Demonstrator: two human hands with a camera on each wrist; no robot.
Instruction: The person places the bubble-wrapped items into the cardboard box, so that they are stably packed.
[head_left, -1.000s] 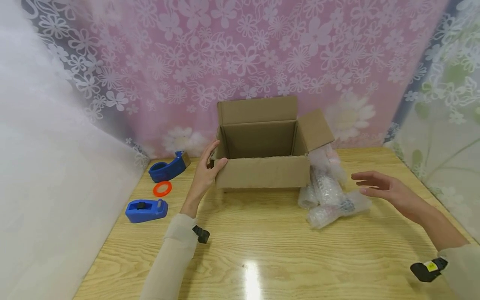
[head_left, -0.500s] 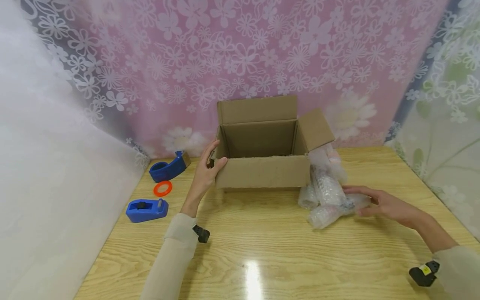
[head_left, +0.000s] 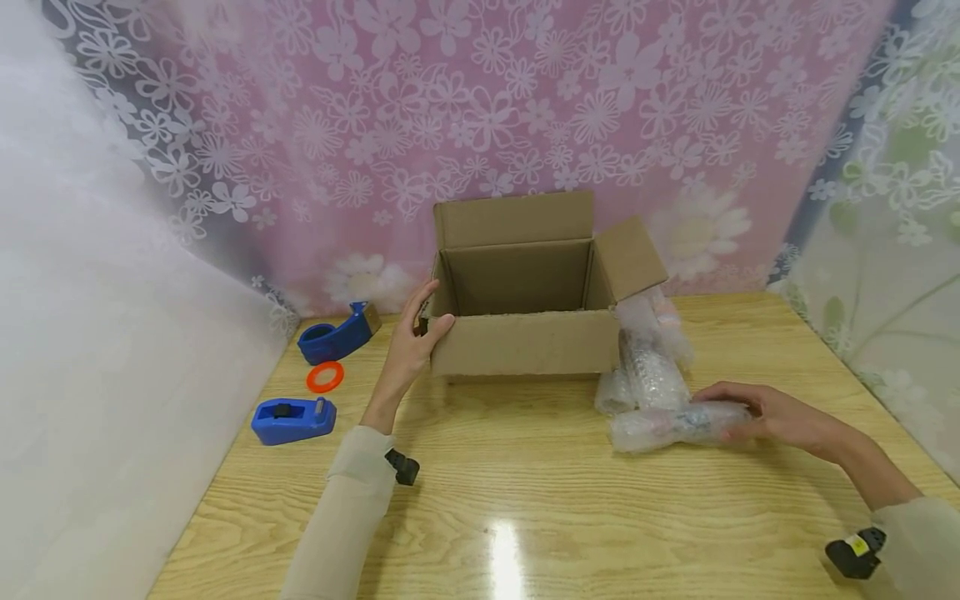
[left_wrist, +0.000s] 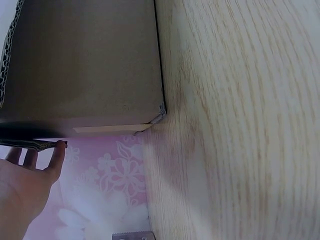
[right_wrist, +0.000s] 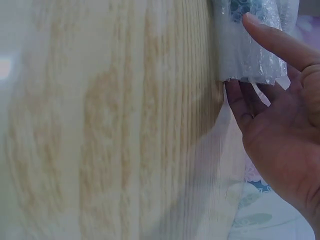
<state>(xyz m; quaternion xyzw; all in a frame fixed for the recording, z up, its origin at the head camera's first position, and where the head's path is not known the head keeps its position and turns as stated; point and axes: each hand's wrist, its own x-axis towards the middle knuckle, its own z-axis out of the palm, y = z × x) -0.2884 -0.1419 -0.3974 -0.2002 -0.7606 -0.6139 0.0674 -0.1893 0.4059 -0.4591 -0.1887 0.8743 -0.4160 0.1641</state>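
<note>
An open cardboard box (head_left: pixel 525 346) stands at the back of the table, its far and right flaps raised. At its left side my left hand (head_left: pixel 407 354) grips the edge; in the left wrist view the fingers and thumb (left_wrist: pixel 56 156) pinch a cardboard flap. On the right, my right hand (head_left: pixel 783 417) holds the right end of a bubble-wrapped roll (head_left: pixel 667 427). The right wrist view shows the thumb (right_wrist: pixel 272 40) on top of the wrap and fingers curled under its end. More bubble-wrapped bundles (head_left: pixel 651 371) lie behind it, against the box.
To the left lie a blue tape gun (head_left: pixel 333 342), an orange ring (head_left: pixel 325 377) and a blue tape dispenser (head_left: pixel 292 421). A pink flowered curtain (head_left: pixel 495 108) hangs right behind the box. White sheeting (head_left: pixel 127 333) borders the table's left side.
My right hand has come down and left onto the bubble-wrapped roll and taken hold of its end. The roll has turned to lie more level. My left hand stays at the box.
</note>
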